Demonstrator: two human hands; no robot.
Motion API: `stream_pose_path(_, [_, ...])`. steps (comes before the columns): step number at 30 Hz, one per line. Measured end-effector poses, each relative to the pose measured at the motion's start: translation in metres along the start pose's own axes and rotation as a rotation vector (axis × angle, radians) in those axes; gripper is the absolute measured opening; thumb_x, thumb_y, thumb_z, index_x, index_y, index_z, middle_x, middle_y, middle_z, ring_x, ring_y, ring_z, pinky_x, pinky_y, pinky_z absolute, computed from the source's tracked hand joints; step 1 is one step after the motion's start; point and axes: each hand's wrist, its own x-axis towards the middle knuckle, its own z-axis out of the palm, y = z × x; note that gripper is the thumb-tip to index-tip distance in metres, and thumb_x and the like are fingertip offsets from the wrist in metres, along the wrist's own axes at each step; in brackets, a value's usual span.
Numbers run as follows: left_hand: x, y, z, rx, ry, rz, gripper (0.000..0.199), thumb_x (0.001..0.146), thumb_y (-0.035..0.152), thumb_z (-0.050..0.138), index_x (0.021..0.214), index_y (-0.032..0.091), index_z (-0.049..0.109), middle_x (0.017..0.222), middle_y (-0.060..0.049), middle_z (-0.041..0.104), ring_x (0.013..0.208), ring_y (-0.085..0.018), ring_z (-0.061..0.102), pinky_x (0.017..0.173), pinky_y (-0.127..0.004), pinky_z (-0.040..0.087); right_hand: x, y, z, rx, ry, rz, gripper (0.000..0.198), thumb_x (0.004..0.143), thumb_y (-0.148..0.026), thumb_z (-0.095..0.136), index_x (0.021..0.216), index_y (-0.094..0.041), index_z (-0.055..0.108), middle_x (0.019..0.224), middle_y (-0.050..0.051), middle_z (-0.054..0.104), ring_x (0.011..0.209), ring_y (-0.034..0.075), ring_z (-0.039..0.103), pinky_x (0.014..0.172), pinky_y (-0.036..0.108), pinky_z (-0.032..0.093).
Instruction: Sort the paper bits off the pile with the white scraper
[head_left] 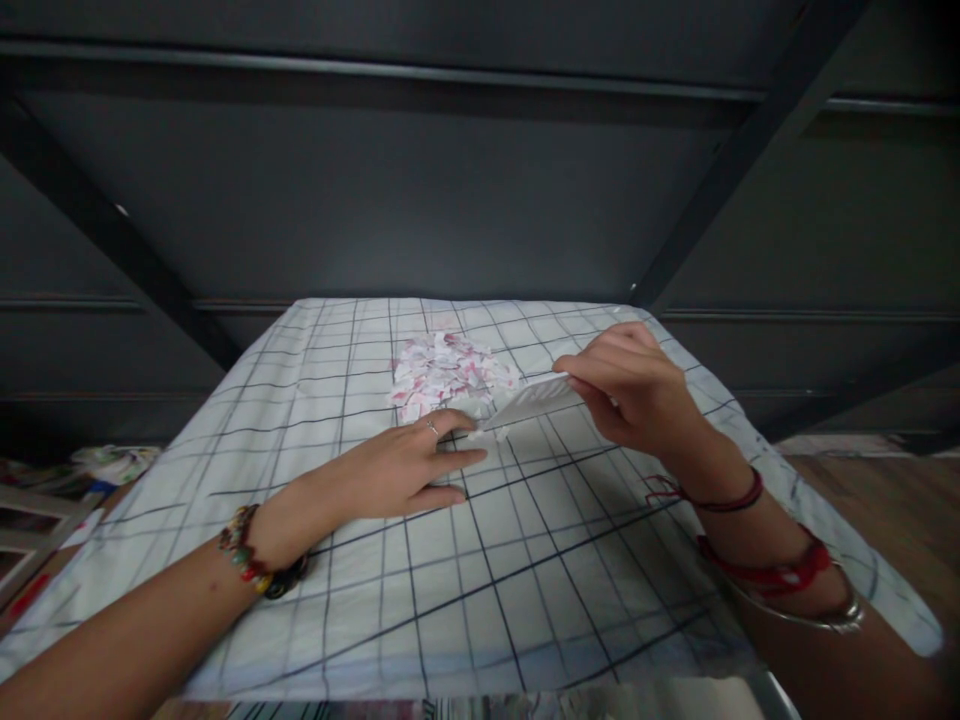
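Dark grey panelling with slanted metal braces fills the upper half of the head view, and below it lies a white cloth point(420, 590) crossed by a dark grid of lines, spread over a flat surface.

Toward the far middle of the cloth sits a heap of small torn paper scraps point(446, 378), white with pink and red marks.

The right hand point(634, 385) is raised a little above the cloth, just right of the heap. Its thumb and fingers are pinched on the right end of a white sheet of paper point(529, 400), which slants down and leftward until its low end meets the near edge of the scraps. Whether the sheet is folded or simply curled is hard to tell from this angle. Red cords point(757, 575) and a metal bangle point(814, 620) circle that wrist and forearm.

The left hand point(409, 470) rests palm down on the cloth, fingers stretched out flat and grasping nothing. Its fingertips point(461, 425) lie just beside the low end of the sheet and the near edge of the heap. A thin ring shows on one finger, and a beaded bracelet point(251, 558) of mixed colours is on the wrist.

At the far left, beyond the cloth's edge, some blurred coloured clutter point(112, 462) lies lower down.
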Motion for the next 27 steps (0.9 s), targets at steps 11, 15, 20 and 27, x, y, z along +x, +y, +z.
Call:
stream_pose_path(11, [-0.0002, -0.0017, 0.0006, 0.008, 0.01, -0.074, 0.045, 0.094, 0.045, 0.039, 0.128, 0.017, 0.048, 0.115, -0.015, 0.041, 0.099, -0.024, 0.049, 0.081, -0.037, 0.05, 0.0023, -0.0039, 0.0069, -0.116, -0.012, -0.014, 0.018, 0.08, -0.011, 0.041, 0.082, -0.019, 0.057, 0.062, -0.001, 0.055, 0.063, 0.016, 0.046, 0.07, 0.031, 0.034])
stream_pose_path(15, [0.0002, -0.0015, -0.0003, 0.008, 0.021, -0.072, 0.046, 0.094, 0.046, 0.037, 0.128, 0.017, 0.048, 0.11, -0.013, 0.043, 0.094, -0.022, 0.05, 0.079, -0.034, 0.05, 0.0022, -0.0053, 0.0089, -0.153, -0.028, -0.008, 0.019, 0.079, -0.01, 0.041, 0.082, -0.019, 0.057, 0.063, 0.0, 0.056, 0.063, 0.016, 0.046, 0.068, 0.031, 0.032])
stream_pose_path(20, [0.0002, -0.0023, -0.0009, 0.032, 0.009, -0.091, 0.047, 0.094, 0.047, 0.036, 0.129, 0.016, 0.046, 0.106, -0.012, 0.044, 0.087, -0.021, 0.05, 0.074, -0.032, 0.049, 0.0023, -0.0056, 0.0098, -0.184, -0.005, -0.023, 0.022, 0.078, -0.008, 0.041, 0.086, -0.018, 0.058, 0.063, 0.0, 0.056, 0.064, 0.017, 0.046, 0.069, 0.031, 0.032])
stream_pose_path(27, [-0.0008, -0.0047, -0.0017, 0.074, -0.009, -0.121, 0.051, 0.095, 0.049, 0.029, 0.129, 0.015, 0.046, 0.101, -0.012, 0.045, 0.08, -0.02, 0.051, 0.066, -0.031, 0.05, 0.0022, -0.0029, 0.005, -0.089, -0.02, -0.048, 0.019, 0.079, -0.008, 0.041, 0.079, -0.02, 0.056, 0.06, -0.002, 0.054, 0.062, 0.015, 0.046, 0.072, 0.031, 0.035])
